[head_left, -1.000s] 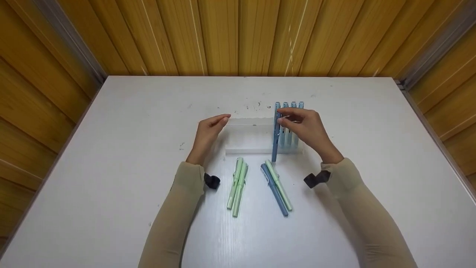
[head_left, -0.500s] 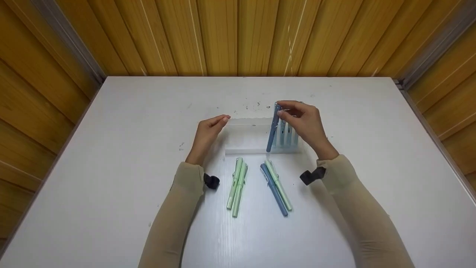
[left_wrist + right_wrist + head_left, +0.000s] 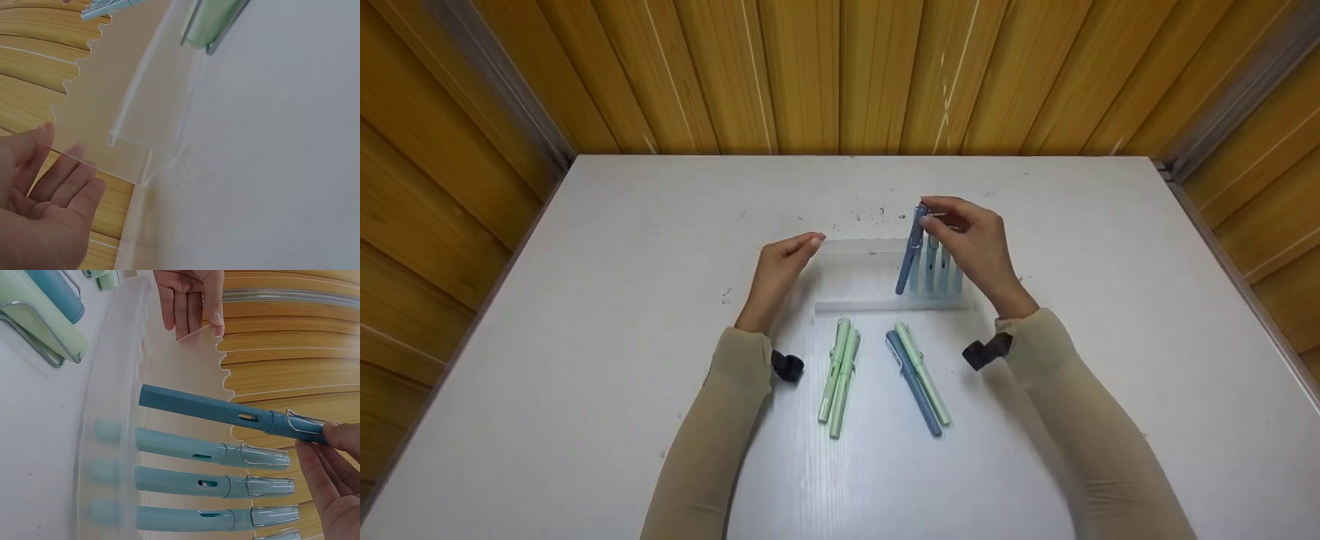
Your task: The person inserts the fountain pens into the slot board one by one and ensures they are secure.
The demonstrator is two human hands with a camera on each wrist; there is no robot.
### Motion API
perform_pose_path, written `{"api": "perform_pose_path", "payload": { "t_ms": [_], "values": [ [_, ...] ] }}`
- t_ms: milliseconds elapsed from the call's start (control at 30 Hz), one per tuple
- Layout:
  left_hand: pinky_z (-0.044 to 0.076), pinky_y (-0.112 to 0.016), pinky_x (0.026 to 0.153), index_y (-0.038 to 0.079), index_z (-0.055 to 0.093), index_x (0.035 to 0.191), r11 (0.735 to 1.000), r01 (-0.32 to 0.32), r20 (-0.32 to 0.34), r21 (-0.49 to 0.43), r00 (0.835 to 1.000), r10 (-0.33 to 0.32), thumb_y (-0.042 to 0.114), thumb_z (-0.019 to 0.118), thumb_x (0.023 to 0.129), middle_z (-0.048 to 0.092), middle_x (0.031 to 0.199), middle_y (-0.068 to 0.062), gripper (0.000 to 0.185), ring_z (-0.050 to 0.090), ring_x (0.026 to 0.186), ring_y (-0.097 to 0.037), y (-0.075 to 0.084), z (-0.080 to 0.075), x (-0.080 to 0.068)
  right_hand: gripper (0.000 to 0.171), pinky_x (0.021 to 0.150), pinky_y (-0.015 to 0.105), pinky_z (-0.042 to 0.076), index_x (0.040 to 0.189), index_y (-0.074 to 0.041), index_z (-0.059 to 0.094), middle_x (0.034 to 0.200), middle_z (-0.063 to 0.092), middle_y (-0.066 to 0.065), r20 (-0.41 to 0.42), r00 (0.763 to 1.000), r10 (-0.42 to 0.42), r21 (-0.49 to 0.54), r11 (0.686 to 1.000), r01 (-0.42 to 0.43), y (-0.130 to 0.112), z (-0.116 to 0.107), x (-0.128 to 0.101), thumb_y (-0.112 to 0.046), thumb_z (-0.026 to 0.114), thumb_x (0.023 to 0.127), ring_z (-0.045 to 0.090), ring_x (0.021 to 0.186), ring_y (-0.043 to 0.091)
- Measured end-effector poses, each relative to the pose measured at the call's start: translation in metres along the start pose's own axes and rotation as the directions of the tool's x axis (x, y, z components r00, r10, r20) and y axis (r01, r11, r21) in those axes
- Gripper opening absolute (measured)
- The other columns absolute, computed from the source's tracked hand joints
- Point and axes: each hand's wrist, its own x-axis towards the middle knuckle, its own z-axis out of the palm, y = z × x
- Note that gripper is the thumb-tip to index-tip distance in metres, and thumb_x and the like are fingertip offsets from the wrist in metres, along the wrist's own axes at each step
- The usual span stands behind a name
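In the head view my left hand pinches the upper left corner of a clear scalloped pen rack between thumb and index finger. My right hand grips a dark blue fountain pen by its clipped cap. That pen slants over the rack, its bare end near the frosted front ledge, just beside a row of several light blue pens. These stand in the rack's right part, caps up, lower ends behind the ledge.
Two light green pens lie on the white table in front of the rack. To their right, another dark blue pen lies against a light green pen. Yellow wood-look panels stand behind the table.
My right hand has moved up and slightly away with the dark blue pen, whose lower end has swung left and lifted to the rack's front. My left hand stays at the corner.
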Motion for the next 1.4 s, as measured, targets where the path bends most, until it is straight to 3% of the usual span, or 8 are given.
{"api": "perform_pose_path", "payload": {
  "t_ms": [300, 633, 800, 900, 1033, 1200, 1400],
  "values": [
    [0.044, -0.033, 0.106, 0.013, 0.069, 0.119, 1.0, 0.005, 0.0, 0.012, 1.0, -0.005, 0.031, 0.061, 0.095, 0.064, 0.128, -0.002, 0.031, 0.055, 0.125, -0.016, 0.0, 0.0, 0.001, 0.031, 0.086, 0.015, 0.051, 0.122, -0.013, 0.067, 0.119, 0.068, 0.003, 0.033, 0.999, -0.021, -0.04, 0.999, 0.022, 0.004, 0.004, 0.002, -0.017, 0.067, 0.091, 0.066, 0.1, 0.015],
    [0.041, -0.033, 0.108, 0.015, 0.07, 0.118, 0.999, 0.001, 0.016, -0.035, 1.0, 0.0, 0.032, 0.062, 0.094, 0.064, 0.129, -0.001, 0.031, 0.053, 0.127, -0.014, 0.0, -0.001, -0.001, 0.034, 0.087, 0.019, 0.053, 0.123, -0.011, 0.066, 0.118, 0.068, 0.006, 0.075, 0.997, -0.005, -0.054, 0.998, 0.009, 0.008, 0.006, 0.001, -0.016, 0.069, 0.089, 0.065, 0.101, 0.016],
    [0.042, -0.034, 0.107, 0.014, 0.07, 0.118, 0.999, -0.002, 0.015, -0.034, 1.0, 0.002, 0.032, 0.062, 0.095, 0.064, 0.128, -0.002, 0.03, 0.053, 0.127, -0.015, 0.0, -0.002, -0.001, 0.034, 0.085, 0.014, 0.052, 0.122, -0.008, 0.066, 0.116, 0.067, 0.007, 0.09, 0.993, -0.073, -0.077, 0.994, 0.08, 0.008, 0.009, 0.002, -0.011, 0.07, 0.088, 0.066, 0.1, 0.017],
    [0.042, -0.034, 0.107, 0.014, 0.069, 0.119, 1.0, -0.001, 0.011, -0.028, 1.0, 0.002, 0.031, 0.062, 0.095, 0.064, 0.129, -0.002, 0.031, 0.053, 0.127, -0.015, 0.001, -0.002, -0.002, 0.034, 0.082, 0.013, 0.052, 0.12, -0.006, 0.066, 0.114, 0.067, 0.008, 0.097, 0.983, -0.155, -0.133, 0.977, 0.168, 0.008, 0.01, 0.003, -0.007, 0.071, 0.086, 0.067, 0.097, 0.018],
    [0.042, -0.035, 0.108, 0.013, 0.069, 0.119, 1.0, 0.0, 0.012, -0.027, 1.0, 0.0, 0.032, 0.062, 0.094, 0.063, 0.13, -0.003, 0.032, 0.053, 0.128, -0.016, 0.0, -0.002, -0.002, 0.033, 0.086, 0.022, 0.054, 0.119, -0.004, 0.065, 0.116, 0.066, 0.009, 0.108, 0.963, -0.246, -0.213, 0.941, 0.264, 0.009, 0.011, 0.004, -0.007, 0.071, 0.086, 0.066, 0.098, 0.018],
    [0.041, -0.035, 0.108, 0.013, 0.069, 0.119, 1.0, -0.002, 0.018, -0.026, 1.0, 0.002, 0.031, 0.062, 0.095, 0.063, 0.13, -0.003, 0.031, 0.052, 0.128, -0.016, -0.001, -0.002, -0.001, 0.033, 0.095, 0.035, 0.052, 0.119, -0.005, 0.066, 0.12, 0.066, 0.009, 0.121, 0.949, -0.291, -0.252, 0.916, 0.313, 0.009, 0.01, 0.004, -0.008, 0.071, 0.086, 0.063, 0.108, 0.021],
    [0.041, -0.034, 0.109, 0.015, 0.069, 0.119, 1.0, 0.0, 0.022, -0.029, 1.0, 0.0, 0.032, 0.061, 0.095, 0.063, 0.13, -0.002, 0.031, 0.052, 0.128, -0.016, -0.001, -0.002, -0.001, 0.033, 0.1, 0.038, 0.049, 0.118, -0.004, 0.067, 0.12, 0.066, 0.01, 0.139, 0.921, -0.365, -0.304, 0.869, 0.391, 0.011, 0.009, 0.006, -0.01, 0.072, 0.086, 0.058, 0.115, 0.023]
  ]
}}
